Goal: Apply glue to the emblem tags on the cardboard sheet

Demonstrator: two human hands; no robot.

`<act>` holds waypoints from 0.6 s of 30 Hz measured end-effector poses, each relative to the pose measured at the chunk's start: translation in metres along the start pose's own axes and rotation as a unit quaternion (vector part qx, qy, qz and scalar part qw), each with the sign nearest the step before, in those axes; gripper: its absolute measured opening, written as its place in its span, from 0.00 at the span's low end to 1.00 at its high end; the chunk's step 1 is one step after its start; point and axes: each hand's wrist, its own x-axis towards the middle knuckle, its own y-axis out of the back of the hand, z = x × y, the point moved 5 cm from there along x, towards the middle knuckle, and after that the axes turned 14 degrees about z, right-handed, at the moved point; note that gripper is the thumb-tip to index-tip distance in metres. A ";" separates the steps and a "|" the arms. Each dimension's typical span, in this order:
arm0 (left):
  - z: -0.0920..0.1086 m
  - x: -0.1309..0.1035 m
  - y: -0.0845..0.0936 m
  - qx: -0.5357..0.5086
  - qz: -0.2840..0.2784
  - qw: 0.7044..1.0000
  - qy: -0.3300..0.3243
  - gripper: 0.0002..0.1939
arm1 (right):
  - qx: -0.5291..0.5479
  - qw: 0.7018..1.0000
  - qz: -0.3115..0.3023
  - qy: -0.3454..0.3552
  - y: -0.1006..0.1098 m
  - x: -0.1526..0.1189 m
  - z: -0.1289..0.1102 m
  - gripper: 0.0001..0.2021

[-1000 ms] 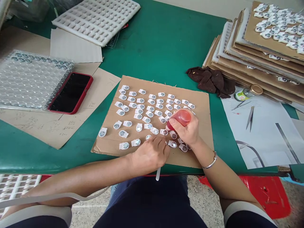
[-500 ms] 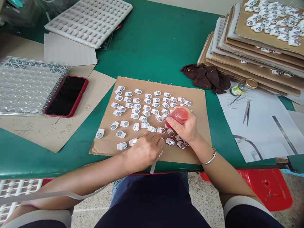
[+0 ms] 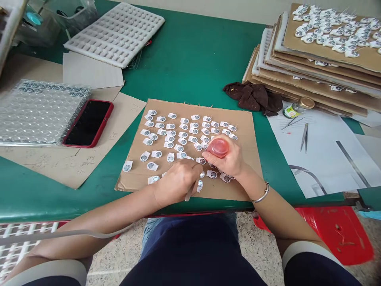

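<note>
My left hand [image 3: 181, 180] is closed over the cardboard sheet [image 3: 244, 186], its fingers pinching a slim, flat grey tool [image 3: 189, 192] that looks like tweezers. Only the tool's near end shows below the hand; its tip is hidden. Just to the right, my right hand [image 3: 232, 159] is wrapped round a red squeeze bottle [image 3: 219, 147], which points down toward the small parts under both hands. Several round silver-and-black discs on white tabs [image 3: 152, 166] lie in loose rows on the sheet. Where the bottle's nozzle ends, I cannot tell.
Left of the sheet lie a red-cased phone [image 3: 89, 123] and a clear plastic tray [image 3: 35, 115]. A white foam tray [image 3: 119, 33] is behind. On the right are stacked cardboard sheets [image 3: 312, 75], a dark cloth [image 3: 253, 96], a small jar [image 3: 299, 107] and tweezers [image 3: 304, 137] on paper.
The view has shifted slightly. My left hand and the grey tool's near end have moved a little up. The red bottle has tipped and moved slightly left and down in my right hand.
</note>
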 end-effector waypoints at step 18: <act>-0.038 0.024 0.014 -0.212 -0.038 0.948 0.236 0.07 | 0.000 0.958 0.235 -0.162 0.044 -0.067 -0.004 0.14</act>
